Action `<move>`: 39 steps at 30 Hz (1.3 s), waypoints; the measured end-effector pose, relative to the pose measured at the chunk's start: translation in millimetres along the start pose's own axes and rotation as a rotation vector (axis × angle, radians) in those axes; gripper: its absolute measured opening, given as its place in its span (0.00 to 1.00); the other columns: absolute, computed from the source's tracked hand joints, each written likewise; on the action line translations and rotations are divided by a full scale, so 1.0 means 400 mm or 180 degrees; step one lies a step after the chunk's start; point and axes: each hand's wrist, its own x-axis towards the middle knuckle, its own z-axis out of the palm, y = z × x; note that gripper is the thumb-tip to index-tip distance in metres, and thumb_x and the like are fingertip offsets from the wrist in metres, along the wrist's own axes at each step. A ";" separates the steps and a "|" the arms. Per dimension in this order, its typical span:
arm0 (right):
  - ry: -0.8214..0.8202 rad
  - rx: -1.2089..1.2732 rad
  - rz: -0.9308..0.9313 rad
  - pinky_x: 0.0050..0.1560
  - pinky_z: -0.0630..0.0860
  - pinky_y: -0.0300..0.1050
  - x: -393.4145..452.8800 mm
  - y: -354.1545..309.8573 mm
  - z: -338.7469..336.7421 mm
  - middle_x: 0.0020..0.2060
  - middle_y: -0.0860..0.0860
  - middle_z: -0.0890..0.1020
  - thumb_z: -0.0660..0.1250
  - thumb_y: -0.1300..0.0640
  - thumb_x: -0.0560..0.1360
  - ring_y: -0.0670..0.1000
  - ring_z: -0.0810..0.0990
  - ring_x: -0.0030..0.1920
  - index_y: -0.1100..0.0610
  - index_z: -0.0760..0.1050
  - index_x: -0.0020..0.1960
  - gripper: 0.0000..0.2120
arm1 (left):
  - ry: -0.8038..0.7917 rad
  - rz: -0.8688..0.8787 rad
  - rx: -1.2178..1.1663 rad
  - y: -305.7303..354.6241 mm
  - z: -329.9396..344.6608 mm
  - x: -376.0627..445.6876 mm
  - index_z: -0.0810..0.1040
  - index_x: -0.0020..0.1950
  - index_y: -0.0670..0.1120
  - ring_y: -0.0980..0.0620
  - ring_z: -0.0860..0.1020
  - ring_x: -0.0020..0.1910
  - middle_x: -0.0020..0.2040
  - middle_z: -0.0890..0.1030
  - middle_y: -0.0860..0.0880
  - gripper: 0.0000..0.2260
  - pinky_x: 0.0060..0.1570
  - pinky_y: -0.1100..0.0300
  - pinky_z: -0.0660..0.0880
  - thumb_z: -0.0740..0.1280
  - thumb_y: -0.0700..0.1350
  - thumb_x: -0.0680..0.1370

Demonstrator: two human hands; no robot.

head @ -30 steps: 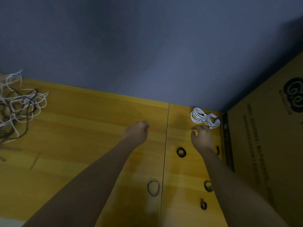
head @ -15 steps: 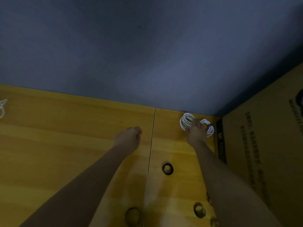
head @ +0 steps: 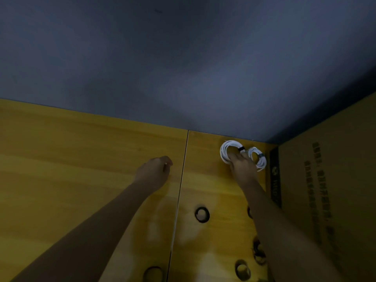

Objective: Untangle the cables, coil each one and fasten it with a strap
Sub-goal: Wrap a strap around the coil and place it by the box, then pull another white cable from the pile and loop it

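The right hand (head: 242,167) reaches to the far right corner of the yellow table (head: 91,159) and lies on 2 white cable coils (head: 242,154), each already bound with a dark strap (head: 241,148). Its fingers cover the place where the 2 coils meet, so I cannot tell whether they grip the bundle or only press on it. The left hand (head: 154,171) hovers over the middle of the table, loosely curled, holding nothing that can be seen.

The coils sit just beside the cardboard box (head: 325,200) and close to the grey wall (head: 183,68). Several spare straps, rolled into dark rings, lie nearer the person: 1 ring (head: 202,214) just right of the table seam (head: 179,200), others along the right forearm and at the lower edge. No tangled cables show in this view.

This step looks like parking finished coils out of the way. To do it well, set them flat, clear of the box edge, with both straps turned up so they can be checked. Let go gently, since a springy coil may shift or slide under a loose strap. Keep the spare rings untouched, and the left hand free, as it will likely be needed for the next cable
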 end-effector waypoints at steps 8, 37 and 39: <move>-0.0491 0.0730 0.0417 0.49 0.75 0.54 -0.005 -0.016 0.001 0.56 0.61 0.80 0.64 0.68 0.73 0.65 0.76 0.56 0.64 0.77 0.59 0.15 | -0.0021 -0.0108 -0.0116 -0.024 0.008 -0.006 0.75 0.61 0.49 0.45 0.80 0.44 0.49 0.82 0.46 0.11 0.43 0.49 0.79 0.56 0.47 0.83; -0.0294 0.1123 -0.0676 0.58 0.72 0.50 -0.097 -1.329 -0.395 0.61 0.54 0.76 0.57 0.55 0.82 0.56 0.71 0.63 0.57 0.73 0.64 0.14 | 0.0997 -0.1164 -0.0297 -0.937 -0.438 -0.701 0.75 0.63 0.46 0.43 0.78 0.44 0.52 0.81 0.44 0.12 0.38 0.50 0.75 0.56 0.46 0.84; -0.0357 0.0949 -0.0878 0.57 0.73 0.50 -0.088 -1.476 -0.407 0.61 0.54 0.76 0.55 0.55 0.82 0.55 0.71 0.63 0.56 0.73 0.65 0.15 | 0.1065 -0.1243 -0.0075 -1.058 -0.494 -0.778 0.75 0.63 0.45 0.43 0.77 0.43 0.51 0.81 0.43 0.12 0.35 0.54 0.71 0.55 0.44 0.84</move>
